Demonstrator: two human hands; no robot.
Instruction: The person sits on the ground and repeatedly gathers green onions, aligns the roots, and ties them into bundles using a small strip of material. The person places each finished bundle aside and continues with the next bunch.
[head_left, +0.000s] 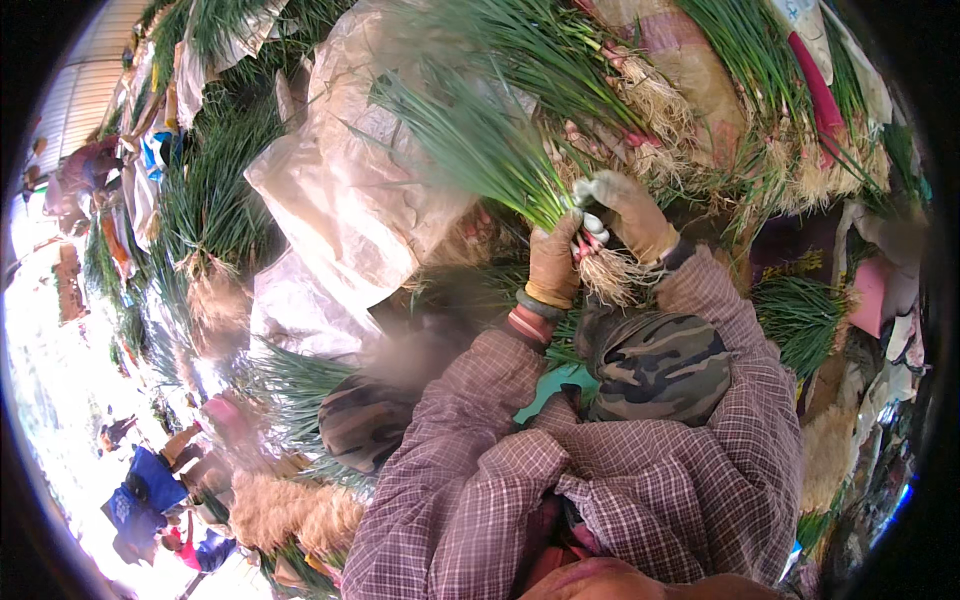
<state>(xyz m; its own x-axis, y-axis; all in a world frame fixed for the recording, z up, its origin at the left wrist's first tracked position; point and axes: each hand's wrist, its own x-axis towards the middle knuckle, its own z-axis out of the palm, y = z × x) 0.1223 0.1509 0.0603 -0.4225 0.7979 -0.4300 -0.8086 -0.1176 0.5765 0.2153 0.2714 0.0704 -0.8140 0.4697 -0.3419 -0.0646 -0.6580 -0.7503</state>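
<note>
My left hand (553, 259), in a tan work glove, grips a bunch of spring onions (517, 169) around the lower stems. The green leaves fan out towards the upper left. Pinkish bulbs (585, 244) and pale stringy roots (611, 276) hang out below the grip. My right hand (636, 214), gloved too, is bent over the bunch from the right, its pale fingertips against the stems. Whether those fingers pinch a stem is unclear. Small white shapes beside the bulbs could be bulbs or glove fingertips.
Ahead lie heaps of spring onions (637, 97) with roots towards me, beside a translucent plastic sheet (352, 165) and a woven sack (690, 67). More bundles stand at left (217, 187) and right (799, 322). My camouflage-covered knees (660, 367) are below my hands. People appear at far left.
</note>
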